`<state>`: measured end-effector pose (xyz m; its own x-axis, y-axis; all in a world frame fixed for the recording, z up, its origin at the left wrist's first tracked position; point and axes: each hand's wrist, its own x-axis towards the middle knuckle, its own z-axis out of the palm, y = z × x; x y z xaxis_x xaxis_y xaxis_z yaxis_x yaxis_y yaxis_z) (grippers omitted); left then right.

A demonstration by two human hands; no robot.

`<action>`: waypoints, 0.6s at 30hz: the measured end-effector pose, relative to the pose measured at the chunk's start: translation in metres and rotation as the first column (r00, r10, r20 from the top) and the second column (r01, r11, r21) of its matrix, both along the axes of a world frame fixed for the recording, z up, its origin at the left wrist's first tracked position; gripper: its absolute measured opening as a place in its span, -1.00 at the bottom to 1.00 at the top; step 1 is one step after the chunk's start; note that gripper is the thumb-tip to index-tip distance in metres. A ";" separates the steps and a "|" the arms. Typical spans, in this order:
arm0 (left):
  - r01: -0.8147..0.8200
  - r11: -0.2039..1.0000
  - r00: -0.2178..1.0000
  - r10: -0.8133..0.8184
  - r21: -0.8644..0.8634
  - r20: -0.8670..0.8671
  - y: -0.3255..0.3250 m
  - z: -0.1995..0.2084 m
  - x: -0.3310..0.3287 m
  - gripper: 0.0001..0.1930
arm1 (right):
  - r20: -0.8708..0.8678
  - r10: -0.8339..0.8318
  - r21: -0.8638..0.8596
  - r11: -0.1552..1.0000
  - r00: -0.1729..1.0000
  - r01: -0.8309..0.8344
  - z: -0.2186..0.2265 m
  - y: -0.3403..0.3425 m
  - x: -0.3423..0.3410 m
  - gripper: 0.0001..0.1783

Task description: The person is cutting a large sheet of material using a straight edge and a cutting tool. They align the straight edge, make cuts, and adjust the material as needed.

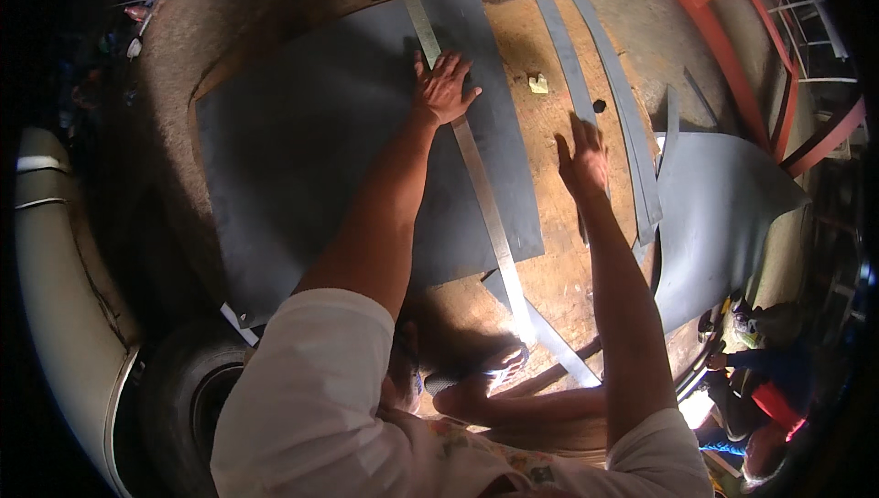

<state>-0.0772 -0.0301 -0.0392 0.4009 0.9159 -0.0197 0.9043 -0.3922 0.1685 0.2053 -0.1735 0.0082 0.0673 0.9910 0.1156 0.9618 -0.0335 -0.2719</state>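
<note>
A large dark grey sheet (311,150) lies on a wooden board (522,49). Across it runs a long metal straightedge (481,182), its near end reaching past the sheet toward my feet. My left hand (444,89) is flat on the straightedge with its fingers spread, nothing gripped. To the right of the sheet, my right hand (586,157) is over a narrow grey strip (566,59), fingers apart and somewhat blurred; whether it touches the strip I cannot tell. A longer grey strip (618,95) lies just beyond it.
A small pale yellow item (538,84) rests on the board. Another grey sheet (714,214) curves up at the right, near red metal bars (723,49). At left are a tyre (188,384) and a pale vehicle panel (69,287). Another person (769,397) is at the lower right.
</note>
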 end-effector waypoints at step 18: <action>-0.110 0.994 0.992 0.110 -0.004 0.065 0.003 -0.011 -0.003 -0.32 | -0.039 0.523 -0.062 0.849 0.852 -0.524 -0.064 0.372 -0.126 -0.49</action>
<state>-0.0807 -0.0275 -0.0504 0.2982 0.9545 0.0026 0.9291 -0.2909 0.2282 0.0794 0.1986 -0.0563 -0.4622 0.8853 0.0508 0.8365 0.4543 -0.3063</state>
